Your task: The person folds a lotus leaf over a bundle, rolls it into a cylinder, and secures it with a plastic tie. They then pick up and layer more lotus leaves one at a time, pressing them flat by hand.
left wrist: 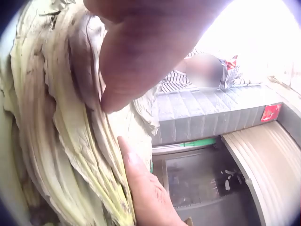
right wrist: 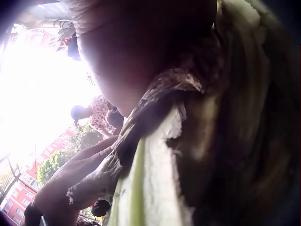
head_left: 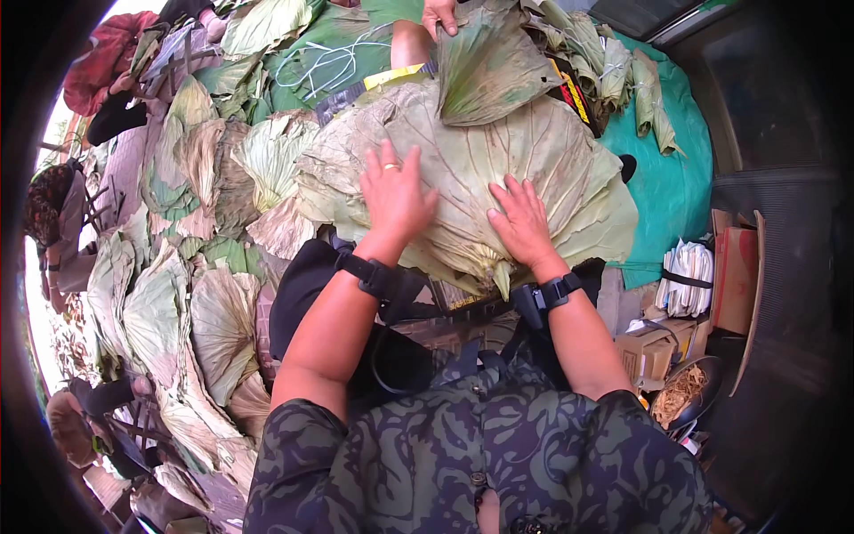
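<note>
A broad stack of dried lotus leaves (head_left: 569, 169) lies in front of me, its pale ribs meeting at a stub near my lap. My left hand (head_left: 398, 196), with a ring, is spread flat over the stack's left part. On the right part rests my right hand (head_left: 523, 221), fingers extended. Layered leaf edges (left wrist: 61, 113) show close beside the hand in the left wrist view. The right wrist view has a torn leaf edge (right wrist: 160, 155) near the hand, much of it in shadow. A darker folded leaf (head_left: 489, 67) overlaps the stack's far side.
Another person's hand (head_left: 438, 15) reaches in at the top by the folded leaf. White string (head_left: 334, 64) lies at the far left. More leaves (head_left: 160, 303) spread over the ground on the left. Cardboard (head_left: 737, 276) and a bowl of shreds (head_left: 680, 396) stand right.
</note>
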A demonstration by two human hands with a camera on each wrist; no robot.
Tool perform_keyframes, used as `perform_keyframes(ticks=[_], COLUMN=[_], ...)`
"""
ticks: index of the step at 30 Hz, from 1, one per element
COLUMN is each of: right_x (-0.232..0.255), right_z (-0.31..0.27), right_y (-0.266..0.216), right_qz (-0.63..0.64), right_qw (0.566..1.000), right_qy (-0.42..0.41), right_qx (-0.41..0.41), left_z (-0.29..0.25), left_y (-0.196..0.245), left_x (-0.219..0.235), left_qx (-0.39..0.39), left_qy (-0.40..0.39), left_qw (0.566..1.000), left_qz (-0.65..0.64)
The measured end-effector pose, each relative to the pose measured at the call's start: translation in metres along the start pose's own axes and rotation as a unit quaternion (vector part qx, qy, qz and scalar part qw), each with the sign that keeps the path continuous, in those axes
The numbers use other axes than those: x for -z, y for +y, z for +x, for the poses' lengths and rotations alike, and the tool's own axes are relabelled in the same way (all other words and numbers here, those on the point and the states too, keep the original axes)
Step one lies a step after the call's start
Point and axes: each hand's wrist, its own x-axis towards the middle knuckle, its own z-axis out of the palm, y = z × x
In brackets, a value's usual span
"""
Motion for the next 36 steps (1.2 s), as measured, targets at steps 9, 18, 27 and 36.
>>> perform_keyframes(ticks=[9,18,27,36], right_x=[0.001,0.020,0.077,0.010], right_z=[0.001,0.003,0.079,0.173], right_y=[-0.002,-0.004,-0.048,-0.064], right_qz=[-0.014,-0.034,-0.021,-0.198], right_qw=[1.000,0.997,0.991,0.975], right_qy=[-0.009,-0.072,0.041,0.081], right_qx=[-0.010,0.011,0.124,0.066], left_z=[0.033,0.024,-0.015,-0.010], left_y=[-0.053,-0.048,0.038,0.030], left_x=[-0.011,0.001,0.000,0.005], left_qx=[0.318,0.212,-0.178,-0.169], left_qy=[0.145,0.356,-0.038,-0.067], left_qw=[0.688,0.859,0.975,0.974], left_qz=[-0.637,-0.300,-0.127,-0.139])
